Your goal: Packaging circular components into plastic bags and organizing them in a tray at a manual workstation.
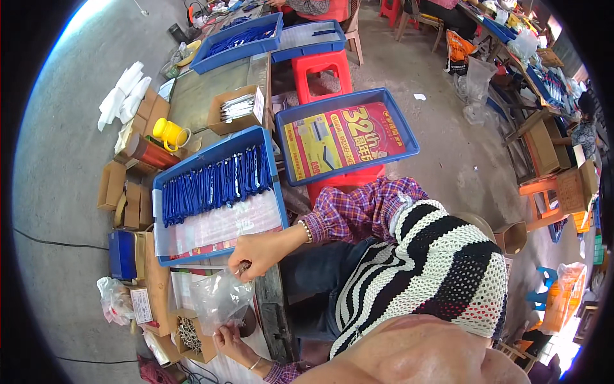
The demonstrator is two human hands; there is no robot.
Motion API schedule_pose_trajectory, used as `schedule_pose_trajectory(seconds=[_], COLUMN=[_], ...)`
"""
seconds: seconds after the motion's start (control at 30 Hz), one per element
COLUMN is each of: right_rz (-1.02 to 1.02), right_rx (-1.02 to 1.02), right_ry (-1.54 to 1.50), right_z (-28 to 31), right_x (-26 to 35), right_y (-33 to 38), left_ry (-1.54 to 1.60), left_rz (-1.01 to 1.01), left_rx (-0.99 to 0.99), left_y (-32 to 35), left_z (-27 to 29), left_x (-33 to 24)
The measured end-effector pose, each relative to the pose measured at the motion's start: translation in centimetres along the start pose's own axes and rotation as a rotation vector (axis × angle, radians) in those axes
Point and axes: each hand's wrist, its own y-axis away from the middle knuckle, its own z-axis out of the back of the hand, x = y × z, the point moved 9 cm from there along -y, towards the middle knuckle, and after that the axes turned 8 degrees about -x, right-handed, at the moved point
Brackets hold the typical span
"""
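Note:
My right hand (261,254) is closed around a cluster of small brownish pieces (244,265), too small to make out, at the mouth of a clear plastic bag (220,297). The bag's lower edge is pinched between the fingers of my left hand (234,345). Beside the bag, a small cardboard box (206,349) contains many small metal pieces (189,334) that look like screws. Just beyond my right hand lies a blue tray (279,214) lined with paper, where slim blue pieces (214,185) are packed side by side.
Another blue tray (395,121) with a printed sheet rests on red stools (320,67). A cardboard box (220,125) of slim whitish pieces, a yellow mug (169,133) and more cartons (112,184) crowd the bench. Two blue trays (240,38) (307,48) stand farther off. People sit at other tables.

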Motion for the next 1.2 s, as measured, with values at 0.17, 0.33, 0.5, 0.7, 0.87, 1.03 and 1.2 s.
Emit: schedule_pose_trajectory(seconds=[0.17,0.33,0.5,0.7,0.87,1.03,1.2], right_rz=[0.024,-0.033,-0.074,-0.131,-0.148,-0.147,-0.164], right_rx=[0.005,0.017,0.061,0.081,0.091,0.064,0.052], right_ry=[-0.013,-0.013,-0.003,-0.023,-0.033,-0.063,-0.029], right_z=[0.2,-0.2,-0.8,-0.9,-0.9,-0.4,0.7], right_x=[0.1,0.0,-0.9,-1.4,-1.8,-2.0,-2.2], right_y=[0.4,0.7,0.9,1.1,1.2,1.7,2.8], left_ry=[0.059,0.095,0.014,0.072,0.049,0.058,0.031], left_rz=[-0.026,-0.059,-0.043,-0.055,-0.066,-0.091,-0.121], left_rx=[-0.041,-0.037,-0.056,-0.102,-0.103,-0.090,-0.049], left_y=[-0.5,-0.7,0.1,0.1,0.4,0.2,0.9], left_z=[0.9,2.0,1.2,1.7,1.4,1.6,0.5], left_x=[0.3,0.2,-0.4,-0.8,-1.3,-1.6,-2.3])
